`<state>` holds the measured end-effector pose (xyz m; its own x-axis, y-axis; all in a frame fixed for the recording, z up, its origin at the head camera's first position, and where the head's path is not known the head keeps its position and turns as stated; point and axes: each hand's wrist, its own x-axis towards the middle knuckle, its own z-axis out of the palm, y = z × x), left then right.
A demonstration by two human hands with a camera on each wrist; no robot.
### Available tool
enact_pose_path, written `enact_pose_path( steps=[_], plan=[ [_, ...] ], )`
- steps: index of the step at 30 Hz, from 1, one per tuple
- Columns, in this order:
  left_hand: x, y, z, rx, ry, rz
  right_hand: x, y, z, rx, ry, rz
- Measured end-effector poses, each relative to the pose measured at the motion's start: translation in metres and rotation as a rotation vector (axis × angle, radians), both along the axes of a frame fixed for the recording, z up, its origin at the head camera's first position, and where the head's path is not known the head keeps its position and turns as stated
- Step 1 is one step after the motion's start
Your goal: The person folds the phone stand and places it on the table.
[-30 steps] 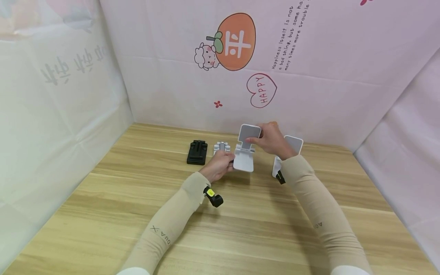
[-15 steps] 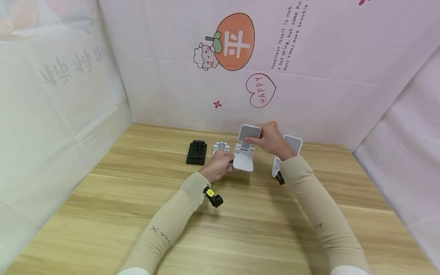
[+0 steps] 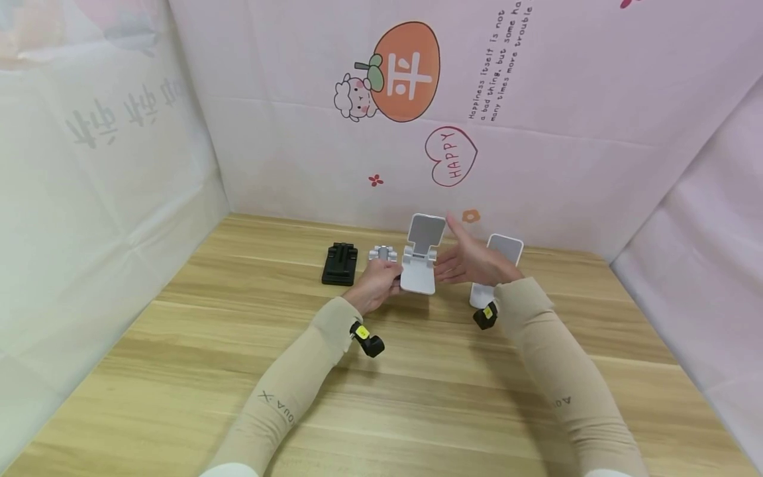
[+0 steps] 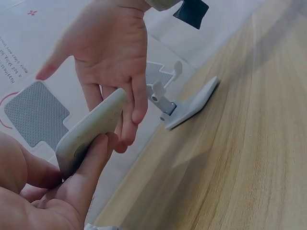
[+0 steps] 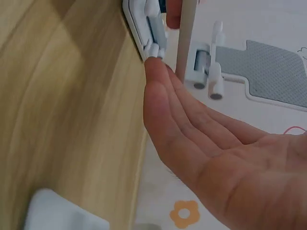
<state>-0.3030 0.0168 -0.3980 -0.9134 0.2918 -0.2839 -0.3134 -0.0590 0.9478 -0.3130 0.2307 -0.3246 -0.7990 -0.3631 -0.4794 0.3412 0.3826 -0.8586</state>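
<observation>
My left hand (image 3: 374,286) pinches the base of an unfolded white phone stand (image 3: 418,273) between thumb and fingers, holding it above the table. The stand's grey-padded plate (image 4: 38,114) tilts up from its hinge. Close to its right side is my right hand (image 3: 473,260), with fingers straight, thumb spread and palm turned towards the stand. In the left wrist view its fingers pass behind the base; whether they touch it I cannot tell. A second unfolded white phone stand (image 4: 194,106) stands on the table behind my right wrist, partly hidden in the head view.
Left of the held stand lies a folded white phone stand (image 3: 383,252), partly covered by my left hand. A folded black phone stand (image 3: 340,265) is further left. A printed cloth (image 3: 286,152) hangs behind the wooden table (image 3: 405,411).
My right hand has let go of the stand's upper plate and straightened its fingers, moving lower beside it. The held stand has shifted slightly left, still in my left hand.
</observation>
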Motion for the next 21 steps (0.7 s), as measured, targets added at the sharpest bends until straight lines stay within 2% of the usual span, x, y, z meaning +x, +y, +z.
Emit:
enact_pose_path(
  steps=[6,11,14,18,21],
  plan=[
    [0.0,0.0,0.0,-0.006,0.006,0.0,-0.001,-0.002,-0.007,-0.055,-0.133,-0.008],
    [-0.001,-0.003,0.002,0.062,-0.036,-0.01,-0.003,-0.005,-0.011,-0.08,-0.173,-0.02],
    [-0.003,-0.006,0.01,0.088,-0.115,-0.072,-0.004,-0.006,-0.014,-0.09,-0.175,-0.02],
    [-0.007,-0.011,0.022,0.074,-0.232,-0.186,-0.003,-0.008,-0.019,-0.089,-0.165,-0.011],
    [-0.01,-0.014,0.028,0.051,-0.284,-0.223,-0.002,-0.01,-0.02,-0.091,-0.148,0.013]
  ],
)
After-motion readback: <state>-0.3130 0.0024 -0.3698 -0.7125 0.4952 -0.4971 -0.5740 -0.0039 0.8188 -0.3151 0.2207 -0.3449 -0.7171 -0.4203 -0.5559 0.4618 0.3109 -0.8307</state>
